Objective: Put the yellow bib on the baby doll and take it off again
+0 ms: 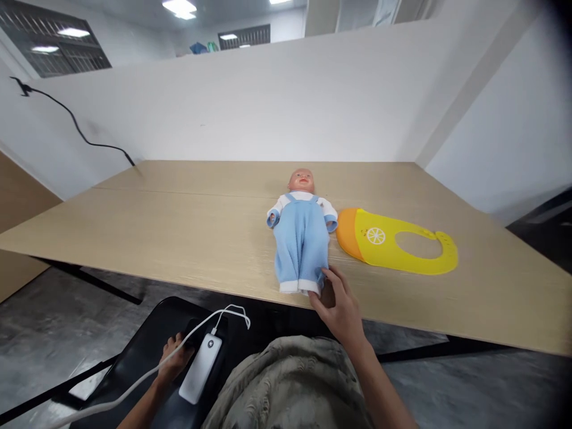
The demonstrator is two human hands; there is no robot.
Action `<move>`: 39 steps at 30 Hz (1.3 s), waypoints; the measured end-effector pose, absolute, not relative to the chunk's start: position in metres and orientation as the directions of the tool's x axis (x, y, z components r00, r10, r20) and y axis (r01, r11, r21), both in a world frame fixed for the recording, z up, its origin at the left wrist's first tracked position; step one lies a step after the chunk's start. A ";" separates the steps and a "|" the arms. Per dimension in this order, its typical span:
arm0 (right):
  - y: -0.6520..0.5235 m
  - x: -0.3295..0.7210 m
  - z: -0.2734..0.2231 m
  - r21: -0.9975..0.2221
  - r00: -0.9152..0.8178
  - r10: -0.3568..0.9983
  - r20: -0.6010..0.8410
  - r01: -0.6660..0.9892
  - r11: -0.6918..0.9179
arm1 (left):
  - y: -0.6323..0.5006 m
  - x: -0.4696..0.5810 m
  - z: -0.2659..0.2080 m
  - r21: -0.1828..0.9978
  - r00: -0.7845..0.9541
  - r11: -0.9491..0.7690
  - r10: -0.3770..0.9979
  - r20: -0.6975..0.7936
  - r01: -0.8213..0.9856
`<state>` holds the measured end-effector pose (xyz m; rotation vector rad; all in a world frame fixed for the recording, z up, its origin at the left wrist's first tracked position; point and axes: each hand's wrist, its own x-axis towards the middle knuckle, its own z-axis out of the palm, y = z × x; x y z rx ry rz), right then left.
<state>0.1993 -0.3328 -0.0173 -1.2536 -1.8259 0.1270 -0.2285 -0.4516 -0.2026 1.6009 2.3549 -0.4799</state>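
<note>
A baby doll [301, 238] in a white top and light blue overalls lies on its back on the table, head toward the far side. My right hand [344, 310] is at the lower right trouser leg, thumb at the white cuff and fingertips against the leg's side, gripping its edge. Beside the doll lies a yellow silicone bib [388, 247] with an orange pocket and a white citrus print. My left hand [176, 357] rests low on a black chair seat [147, 339], fingers loosely bent and holding nothing. A white power bank [201, 366] is next to it.
The light wood table [201, 238] meets a white partition [277, 107] at the back. A white cable [147, 375] passes over my left hand. A black cable [78, 128] hangs at the left wall. Black table legs [107, 286] stand underneath.
</note>
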 end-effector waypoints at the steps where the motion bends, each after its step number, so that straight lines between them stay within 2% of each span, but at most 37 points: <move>1: -0.333 0.200 -0.016 -0.535 -0.094 0.796 0.598 0.693 0.483 | -0.454 -0.225 -0.203 -0.115 -0.351 0.333 0.854 -0.385 0.936; 4: -0.337 0.201 -0.012 -0.559 -0.105 0.811 0.575 0.674 0.483 | -0.458 -0.206 -0.200 -0.012 -0.271 0.293 0.866 -0.421 0.956; 6: -0.341 0.203 -0.010 -0.588 -0.111 0.825 0.553 0.650 0.481 | -0.458 -0.183 -0.191 0.089 -0.152 0.209 0.892 -0.425 0.974; 7: -0.343 0.204 -0.009 -0.615 -0.111 0.838 0.534 0.629 0.475 | -0.458 -0.168 -0.183 0.156 -0.074 0.149 0.912 -0.404 0.976; 9: -0.349 0.209 -0.008 -0.710 -0.098 0.880 0.464 0.552 0.436 | -0.456 -0.133 -0.161 0.369 0.137 -0.007 0.935 -0.327 0.929; 10: -0.351 0.214 -0.009 -0.777 -0.079 0.907 0.413 0.489 0.397 | -0.455 -0.114 -0.147 0.458 0.231 -0.093 0.939 -0.256 0.884; 12: -0.354 0.228 -0.008 -0.909 -0.021 0.959 0.283 0.313 0.275 | -0.452 -0.075 -0.116 0.549 0.403 -0.291 0.911 -0.091 0.783; 14: -0.352 0.253 -0.005 -0.984 0.080 0.986 0.149 0.114 0.139 | -0.446 -0.039 -0.085 0.553 0.528 -0.508 0.838 0.138 0.661; 16: -0.345 0.287 0.001 -0.997 0.242 0.969 0.042 -0.058 0.057 | -0.439 -0.011 -0.058 0.487 0.572 -0.661 0.746 0.342 0.571; 18: -0.335 0.328 0.011 -0.973 0.444 0.895 -0.043 -0.222 0.064 | -0.430 0.008 -0.037 0.465 0.518 -0.722 0.691 0.504 0.512; 20: -0.324 0.371 0.022 -0.942 0.567 0.816 -0.112 -0.322 0.094 | -0.417 0.018 -0.025 0.468 0.399 -0.734 0.668 0.628 0.492; 22: -0.314 0.409 0.031 -0.913 0.631 0.742 -0.226 -0.404 0.065 | -0.400 0.020 -0.017 0.509 0.227 -0.690 0.682 0.696 0.514; 24: -0.304 0.437 0.038 -0.882 0.625 0.713 -0.318 -0.471 0.019 | -0.380 0.017 -0.013 0.586 0.041 -0.606 0.713 0.700 0.538; 28: -0.285 0.458 0.043 -0.824 0.477 0.777 -0.411 -0.559 -0.093 | -0.339 0.001 -0.006 0.767 -0.227 -0.440 0.779 0.585 0.467; 32: -0.266 0.450 0.045 -0.784 0.423 0.783 -0.456 -0.607 -0.128 | -0.308 -0.012 -0.005 0.919 -0.391 -0.247 0.847 0.359 0.309; 35: -0.253 0.441 0.046 -0.783 0.444 0.766 -0.465 -0.611 -0.121 | -0.295 -0.015 -0.010 0.965 -0.407 -0.137 0.887 0.219 0.223; 39: -0.230 0.428 0.043 -0.820 0.489 0.756 -0.435 -0.562 -0.108 | -0.291 -0.017 -0.017 0.984 -0.351 -0.094 0.925 0.143 0.152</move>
